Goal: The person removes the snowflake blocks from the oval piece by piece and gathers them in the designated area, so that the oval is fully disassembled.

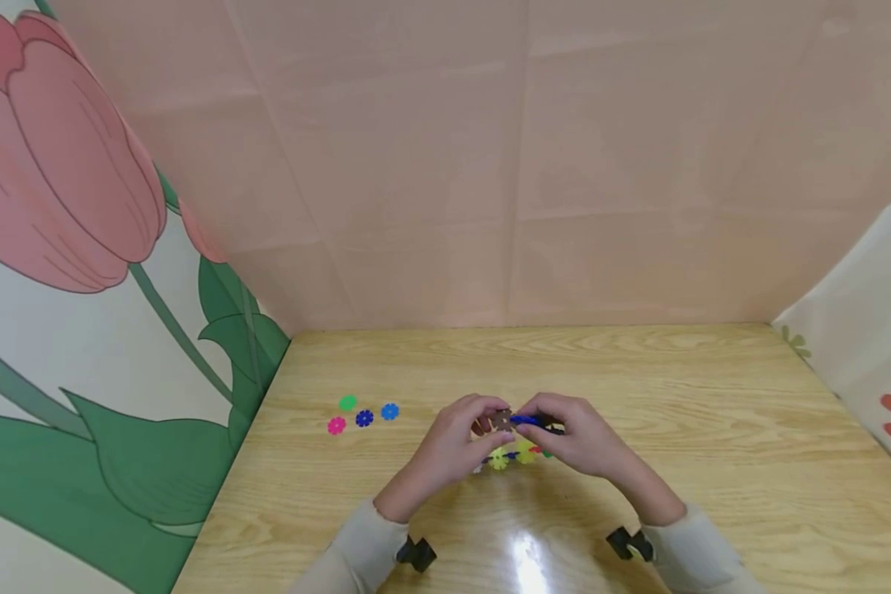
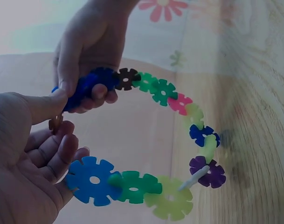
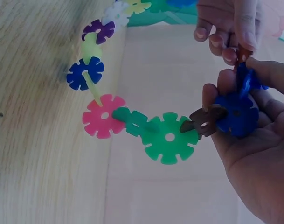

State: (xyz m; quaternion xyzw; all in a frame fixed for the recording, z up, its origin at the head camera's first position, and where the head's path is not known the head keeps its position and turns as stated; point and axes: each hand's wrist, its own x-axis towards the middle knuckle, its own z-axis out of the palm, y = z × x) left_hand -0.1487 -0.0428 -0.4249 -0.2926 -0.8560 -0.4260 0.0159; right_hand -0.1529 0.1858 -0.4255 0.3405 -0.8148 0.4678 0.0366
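Note:
A chain of slotted flower-shaped plastic discs hangs in a loop between both hands, just above the table. My left hand (image 1: 460, 441) pinches a brown disc (image 1: 502, 420) between thumb and fingers. Beside that hand's lower fingers lies the chain's light blue disc (image 2: 93, 182). With thumb and fingers, my right hand (image 1: 582, 437) grips dark blue discs (image 3: 237, 119) at the other side of the loop. Brown and blue edges meet between the fingertips; whether they interlock is hidden. Green (image 3: 169, 151), pink (image 3: 103, 126), yellow, white and purple (image 2: 214, 178) discs make up more of the chain.
On the wooden table (image 1: 713, 412), left of the hands, lie several loose discs: green (image 1: 348, 403), pink (image 1: 337, 426), dark blue (image 1: 365, 418) and lighter blue (image 1: 389, 412). A plain pinkish backdrop (image 1: 416, 165) rises behind; flower-printed sheets stand at both sides.

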